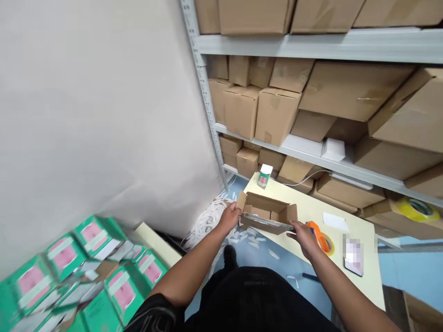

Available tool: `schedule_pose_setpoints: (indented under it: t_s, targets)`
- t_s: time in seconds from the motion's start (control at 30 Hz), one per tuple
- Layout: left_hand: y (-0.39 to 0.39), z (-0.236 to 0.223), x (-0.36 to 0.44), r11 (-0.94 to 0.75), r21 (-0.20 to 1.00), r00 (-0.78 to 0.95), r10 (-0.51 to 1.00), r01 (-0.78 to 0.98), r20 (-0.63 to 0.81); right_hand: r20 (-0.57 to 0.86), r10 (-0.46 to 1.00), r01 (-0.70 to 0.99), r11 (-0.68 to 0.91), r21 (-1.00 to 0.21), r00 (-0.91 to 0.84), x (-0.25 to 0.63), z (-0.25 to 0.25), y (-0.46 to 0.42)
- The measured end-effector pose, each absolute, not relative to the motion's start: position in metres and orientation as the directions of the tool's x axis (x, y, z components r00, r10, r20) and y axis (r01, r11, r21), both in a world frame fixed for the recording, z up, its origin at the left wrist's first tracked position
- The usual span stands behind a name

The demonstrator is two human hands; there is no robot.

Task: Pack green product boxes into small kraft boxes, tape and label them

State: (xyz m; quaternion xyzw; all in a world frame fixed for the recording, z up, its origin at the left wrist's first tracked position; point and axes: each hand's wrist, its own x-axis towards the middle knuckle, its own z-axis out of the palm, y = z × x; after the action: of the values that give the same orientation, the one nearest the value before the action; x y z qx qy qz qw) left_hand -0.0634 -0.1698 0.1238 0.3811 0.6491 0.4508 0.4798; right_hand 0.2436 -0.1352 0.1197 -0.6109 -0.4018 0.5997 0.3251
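Note:
An open-topped cardboard box [266, 226] is held between my two hands, over the near edge of a cream table. My left hand [229, 218] grips its left end, fingers closed at the corner. At the right end, my right hand [304, 237] has its thumb and fingers on the box wall. The inside bottom looks bare brown cardboard, though its near part is hidden by the front wall. Right beside my right hand lies an orange tape dispenser [320, 237] with a yellow-rimmed roll.
On the cream table [297, 203] stand a small green-and-white box [265, 175], a white paper [335, 221] and a phone [353, 258]. Green boxes [93, 237] pile up at lower left. Shelves [311, 48] of cartons rise ahead. Paper strips [211, 221] litter the floor.

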Motion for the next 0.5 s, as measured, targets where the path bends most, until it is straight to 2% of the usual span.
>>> schedule_pose_setpoints:
  t_s: [0.27,0.4,0.5]
  targets:
    - [-0.061,0.086,-0.055,0.342,0.894,-0.024,0.936,0.289,-0.351,-0.483,0.844,0.003,-0.498,-0.867,0.233,0.242,0.089,-0.097]
    - [-0.026,0.075,-0.055,0.328,0.894,0.084,0.926,0.304,-0.368,-0.499,0.793,-0.05,-0.516,-0.855,0.35,0.236,0.073,-0.082]
    - [-0.013,0.063,-0.052,0.381,0.887,0.151,0.891,0.26,-0.428,-0.529,0.747,-0.102,-0.537,-0.837,0.403,0.235,0.064,-0.074]
